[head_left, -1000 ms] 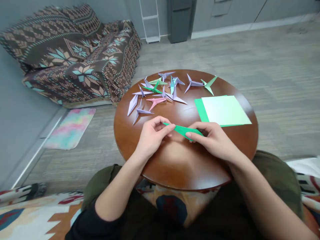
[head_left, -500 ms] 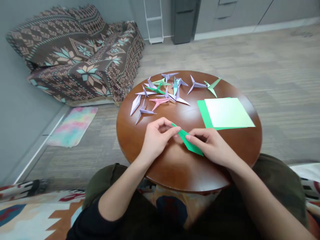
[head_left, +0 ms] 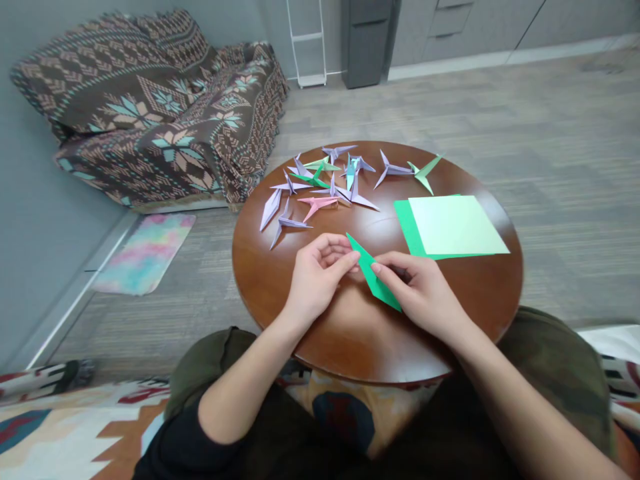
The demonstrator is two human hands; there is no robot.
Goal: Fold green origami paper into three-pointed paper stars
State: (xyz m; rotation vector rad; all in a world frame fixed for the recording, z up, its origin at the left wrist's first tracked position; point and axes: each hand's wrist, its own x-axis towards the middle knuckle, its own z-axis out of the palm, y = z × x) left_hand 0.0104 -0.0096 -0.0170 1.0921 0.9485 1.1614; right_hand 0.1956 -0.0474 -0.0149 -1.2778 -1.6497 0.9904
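Note:
A folded piece of green paper (head_left: 376, 279), narrow with a pointed upper end, is held aslant above the near half of the round table. My right hand (head_left: 423, 287) pinches it along its right edge, thumb on top and fingers behind. At its left edge, my left hand (head_left: 323, 270) has the thumb tip against the paper, with the other fingers curled loosely behind. Beyond my hands lie several folded paper figures, among them a pink one (head_left: 319, 205), a purple one (head_left: 287, 225) and a green one (head_left: 315, 176).
A stack of square sheets, pale green (head_left: 460, 223) over darker green (head_left: 407, 227), lies on the right of the brown table (head_left: 345, 353). A light green folded figure (head_left: 425, 173) lies behind the stack. A blanket-covered sofa (head_left: 200, 127) stands at the back left.
The green paper has turned slightly, its pointed end now higher and more exposed. My left fingers have loosened and spread a little; my right hand has shifted slightly left.

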